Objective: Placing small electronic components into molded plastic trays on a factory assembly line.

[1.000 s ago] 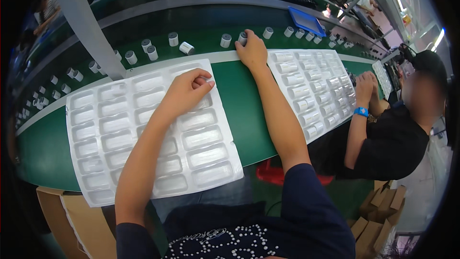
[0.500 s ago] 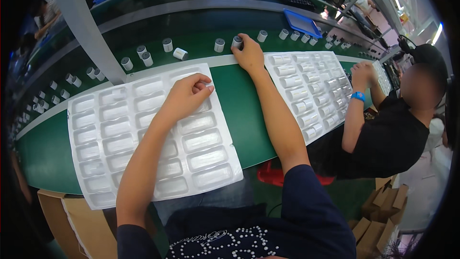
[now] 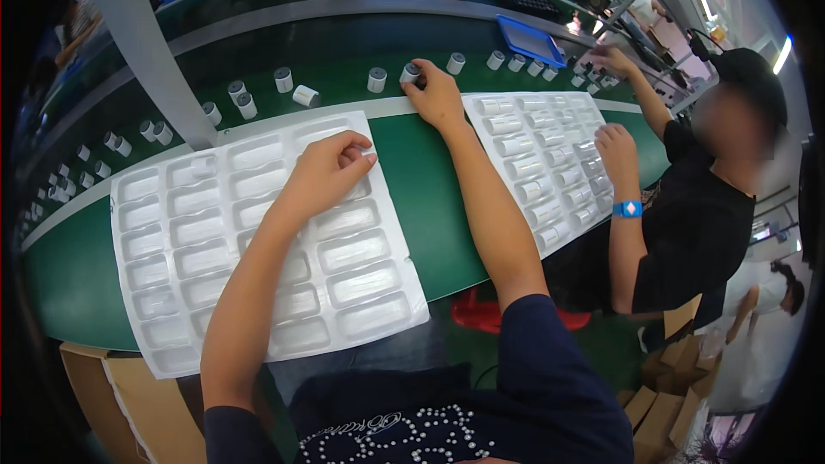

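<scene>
White cylindrical cap (image 3: 412, 73) stands on the green conveyor belt (image 3: 344, 51), just past the belt's pale edge strip, under the fingertips of the right hand.

Far left: more white caps (image 3: 241, 100) scattered upright along the belt. Nearer, an empty white blister tray (image 3: 352, 283) lies flat on the green bench. Left hand (image 3: 326, 172) rests on the tray's upper right part, fingers curled together; whether they pinch anything, cannot tell.

Centre: right hand (image 3: 436, 94) reaches across the strip, fingers closed around the cap, thumb side toward the tray.

Right: second tray (image 3: 550, 163), pockets partly filled with caps. A co-worker's hand (image 3: 617, 150) with a blue wristband (image 3: 627, 209) rests on it.
</scene>
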